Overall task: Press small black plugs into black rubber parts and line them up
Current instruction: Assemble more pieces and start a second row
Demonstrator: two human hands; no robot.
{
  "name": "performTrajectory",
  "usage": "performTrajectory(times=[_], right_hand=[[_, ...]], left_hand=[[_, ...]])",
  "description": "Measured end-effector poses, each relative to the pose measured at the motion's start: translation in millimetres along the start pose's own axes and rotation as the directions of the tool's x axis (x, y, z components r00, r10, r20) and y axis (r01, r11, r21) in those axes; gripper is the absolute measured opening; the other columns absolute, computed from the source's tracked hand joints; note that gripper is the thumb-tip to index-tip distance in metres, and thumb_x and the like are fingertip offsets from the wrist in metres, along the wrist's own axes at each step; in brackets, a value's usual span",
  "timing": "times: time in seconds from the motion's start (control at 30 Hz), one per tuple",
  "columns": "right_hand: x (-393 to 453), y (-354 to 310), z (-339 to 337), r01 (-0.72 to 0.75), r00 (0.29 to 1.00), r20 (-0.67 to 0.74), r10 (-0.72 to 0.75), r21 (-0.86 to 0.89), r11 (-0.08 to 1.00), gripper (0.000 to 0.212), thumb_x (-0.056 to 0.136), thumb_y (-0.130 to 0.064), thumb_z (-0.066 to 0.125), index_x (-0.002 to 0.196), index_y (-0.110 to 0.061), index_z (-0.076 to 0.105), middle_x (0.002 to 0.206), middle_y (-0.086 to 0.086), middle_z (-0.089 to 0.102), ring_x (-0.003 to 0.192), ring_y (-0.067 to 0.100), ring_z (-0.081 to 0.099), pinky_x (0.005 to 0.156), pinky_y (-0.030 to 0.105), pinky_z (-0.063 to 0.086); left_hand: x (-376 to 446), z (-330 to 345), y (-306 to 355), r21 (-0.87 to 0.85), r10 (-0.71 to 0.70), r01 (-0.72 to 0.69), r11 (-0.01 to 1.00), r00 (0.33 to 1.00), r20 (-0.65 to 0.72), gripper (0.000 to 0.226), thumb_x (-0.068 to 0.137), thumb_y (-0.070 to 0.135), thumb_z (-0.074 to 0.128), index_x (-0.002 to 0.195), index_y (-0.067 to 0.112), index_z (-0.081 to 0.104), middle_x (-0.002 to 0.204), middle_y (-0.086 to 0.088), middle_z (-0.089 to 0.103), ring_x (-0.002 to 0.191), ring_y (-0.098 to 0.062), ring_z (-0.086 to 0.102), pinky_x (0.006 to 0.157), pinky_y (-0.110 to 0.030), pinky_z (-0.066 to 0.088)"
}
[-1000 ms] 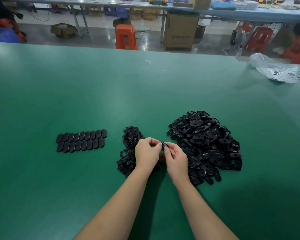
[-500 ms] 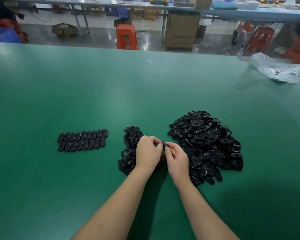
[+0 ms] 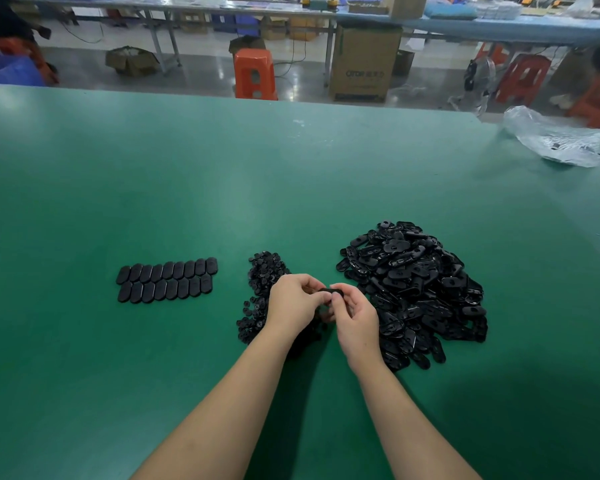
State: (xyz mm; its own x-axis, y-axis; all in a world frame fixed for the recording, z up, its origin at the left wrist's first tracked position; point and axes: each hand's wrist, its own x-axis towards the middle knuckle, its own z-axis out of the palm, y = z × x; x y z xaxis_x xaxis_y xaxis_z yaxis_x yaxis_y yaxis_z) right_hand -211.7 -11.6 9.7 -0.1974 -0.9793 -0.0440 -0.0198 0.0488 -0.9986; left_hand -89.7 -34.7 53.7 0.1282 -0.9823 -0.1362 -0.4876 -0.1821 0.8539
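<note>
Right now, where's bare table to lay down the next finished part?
Bare green table lies all around the finished rows. Crowded: both hands pinch a part between the plug pile and parts heap.

You've got soft overhead light here, with a pale sheen across the middle of the green table (image 3: 291, 174). Corners go dim, especially bottom right. Your forearms throw a dark shadow between them. Background's soft and blurry, and the table edge bows from the wide lens.
</note>
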Motion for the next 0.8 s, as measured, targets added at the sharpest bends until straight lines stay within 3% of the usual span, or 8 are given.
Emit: performTrajectory(times=[0.13, 0.27, 0.43, 0.5, 0.6, 0.8], right_hand=[[-0.2, 0.0, 0.2, 0.014, 1.000, -0.006, -0.014, -0.011, 1.000, 0.020, 0.101, -0.008, 0.057, 0.101, -0.024, 0.070, 0.089, 0.000, 0.074, 0.072, 0.010, 0.066, 0.073, 0.033, 0.057], [0.8, 1.8, -0.7, 0.026, 1.000, -0.001, -0.026, -0.042, 0.999, 0.022, 0.101, -0.008, 0.056, 0.102, -0.025, 0.070, 0.095, 0.000, 0.075, 0.085, 0.014, 0.069, 0.082, 0.039, 0.058], [1.8, 4.1, 0.2, 0.028, 1.000, -0.011, -0.028, -0.056, 0.998, 0.027, 0.101, -0.009, 0.056, 0.099, -0.031, 0.070, 0.092, -0.003, 0.075, 0.075, 0.012, 0.066, 0.078, 0.040, 0.059], [2.0, 4.5, -0.1, 0.029, 1.000, -0.010, -0.030, -0.078, 0.997, 0.028, 0.101, -0.010, 0.056, 0.099, -0.033, 0.071, 0.095, -0.004, 0.076, 0.082, 0.015, 0.069, 0.082, 0.043, 0.059], [2.8, 5.0, -0.3, 0.021, 1.000, -0.013, -0.022, -0.099, 0.995, 0.023, 0.101, -0.011, 0.057, 0.104, -0.028, 0.073, 0.101, -0.005, 0.076, 0.095, 0.017, 0.071, 0.090, 0.046, 0.058], [3.6, 4.6, -0.5, 0.012, 1.000, -0.028, -0.015, -0.101, 0.995, 0.016, 0.100, -0.012, 0.060, 0.109, -0.015, 0.074, 0.102, -0.004, 0.076, 0.098, 0.014, 0.071, 0.094, 0.045, 0.056]], left_hand=[[-0.8, 2.1, -1.4, -0.013, -0.004, 0.005, 1.000, 1.000, 0.014, 0.001, 0.083, 0.020, 0.078, 0.084, 0.020, 0.078, 0.078, 0.008, 0.074, 0.076, -0.010, 0.069, 0.074, -0.025, 0.054], [-2.0, 5.1, -1.4, -0.014, -0.016, 0.016, 1.000, 1.000, 0.010, 0.002, 0.084, 0.020, 0.076, 0.082, 0.022, 0.076, 0.076, 0.009, 0.072, 0.070, -0.007, 0.066, 0.067, -0.022, 0.051], [-2.7, 4.7, -0.9, -0.018, -0.020, 0.021, 1.000, 1.000, 0.012, 0.008, 0.084, 0.019, 0.075, 0.079, 0.025, 0.073, 0.073, 0.011, 0.071, 0.064, -0.004, 0.062, 0.063, -0.020, 0.047], [-3.0, 5.2, 0.1, 0.019, -0.025, 0.025, 1.000, 1.000, 0.003, 0.006, 0.084, 0.020, 0.074, 0.079, 0.024, 0.073, 0.074, 0.011, 0.070, 0.066, -0.005, 0.062, 0.062, -0.020, 0.045], [-3.6, 6.3, 2.5, 0.048, -0.041, 0.041, 0.998, 0.999, -0.004, 0.003, 0.082, 0.021, 0.073, 0.079, 0.021, 0.071, 0.074, 0.008, 0.069, 0.065, -0.007, 0.060, 0.059, -0.020, 0.044], [-5.7, 7.5, 5.5, 0.099, -0.031, 0.033, 0.995, 0.999, -0.024, 0.003, 0.082, 0.020, 0.071, 0.081, 0.018, 0.070, 0.074, 0.008, 0.067, 0.067, -0.007, 0.059, 0.059, -0.018, 0.042]])
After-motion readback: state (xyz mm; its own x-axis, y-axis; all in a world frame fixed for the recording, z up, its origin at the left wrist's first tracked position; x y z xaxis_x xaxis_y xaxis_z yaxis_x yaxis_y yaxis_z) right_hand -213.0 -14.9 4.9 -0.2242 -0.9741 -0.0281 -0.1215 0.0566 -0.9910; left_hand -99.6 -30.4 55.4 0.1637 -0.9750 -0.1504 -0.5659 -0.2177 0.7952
